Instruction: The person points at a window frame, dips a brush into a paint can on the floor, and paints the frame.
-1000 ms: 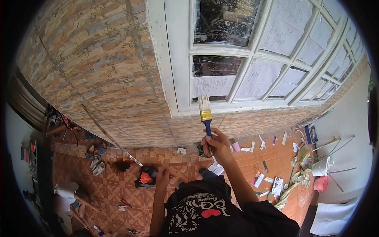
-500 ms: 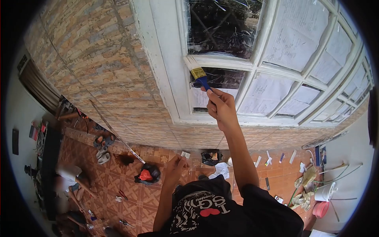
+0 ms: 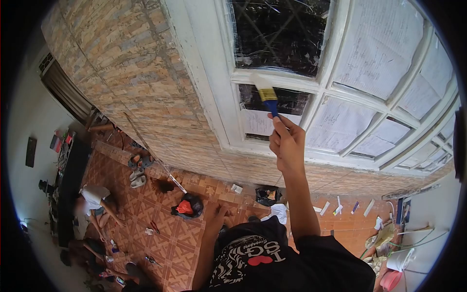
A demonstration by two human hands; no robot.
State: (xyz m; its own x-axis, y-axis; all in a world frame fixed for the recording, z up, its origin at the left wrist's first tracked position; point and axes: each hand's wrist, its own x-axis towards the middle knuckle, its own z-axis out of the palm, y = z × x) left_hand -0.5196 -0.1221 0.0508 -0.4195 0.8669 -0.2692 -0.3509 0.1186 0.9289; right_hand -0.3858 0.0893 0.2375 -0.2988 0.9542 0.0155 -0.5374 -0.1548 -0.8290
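My right hand (image 3: pixel 288 143) is raised and closed around the blue handle of a paintbrush (image 3: pixel 268 99) with a yellow ferrule. The white-coated bristles lie against a horizontal bar (image 3: pixel 292 81) of the white window frame, above a small pane half covered with paper (image 3: pixel 258 121). Dark glass (image 3: pixel 277 41) fills the larger pane over that bar. Low beside my body, my left hand (image 3: pixel 216 214) has its fingers curled in, and nothing shows in them.
Stone-patterned wall (image 3: pixel 131 82) borders the window. Below are a long stick (image 3: pixel 155 155), a black plastic bag (image 3: pixel 194 204), pliers (image 3: pixel 154 226) and sandals (image 3: pixel 138 181). Other people (image 3: pixel 99 202) sit on the tiled floor at left. A white bucket (image 3: pixel 400 260) stands right.
The paintbrush in my right hand has moved rightward along the horizontal bar, away from the left corner. My left hand stays low, still curled. The whole view has shifted slightly.
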